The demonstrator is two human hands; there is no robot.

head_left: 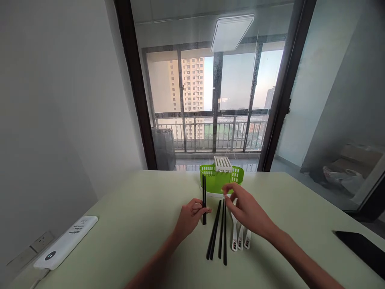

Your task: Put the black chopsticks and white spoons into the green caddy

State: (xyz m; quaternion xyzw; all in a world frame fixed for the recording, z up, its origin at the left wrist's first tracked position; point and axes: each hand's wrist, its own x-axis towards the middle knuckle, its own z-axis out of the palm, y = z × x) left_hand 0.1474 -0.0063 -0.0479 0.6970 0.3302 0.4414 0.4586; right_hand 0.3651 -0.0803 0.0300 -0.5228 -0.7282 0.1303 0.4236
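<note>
Left hand fingers clamped on two upright chopsticks; four loose chopsticks, three white spoons at 6 o'clock of green basket; right hand fingers apart.

Right hand perhaps hides the spoons' bowls.

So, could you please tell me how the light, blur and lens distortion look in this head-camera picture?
Head view: daylight comes through the balcony glass behind the table, so the walls look dim; the ceiling lamp's reflection shows on the pane; the right hand is slightly motion-blurred at the fingertips, while the left hand holding upright black chopsticks is sharp; the door frame bows from the wide-angle lens.
</note>
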